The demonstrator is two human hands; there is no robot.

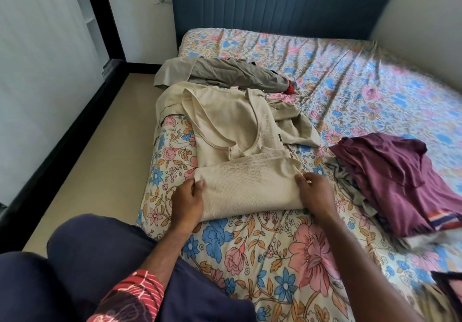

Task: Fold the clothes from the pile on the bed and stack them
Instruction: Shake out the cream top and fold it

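We see the cream top (240,126) flat on the bed (275,246), hem folded up. Left hand (187,200) and right hand (316,194) pinch the fold's 2 ends. Maroon garment (397,176) lies right.

Dark navy trousers (100,259) and a red patterned sleeve (130,296) with white and black markings.
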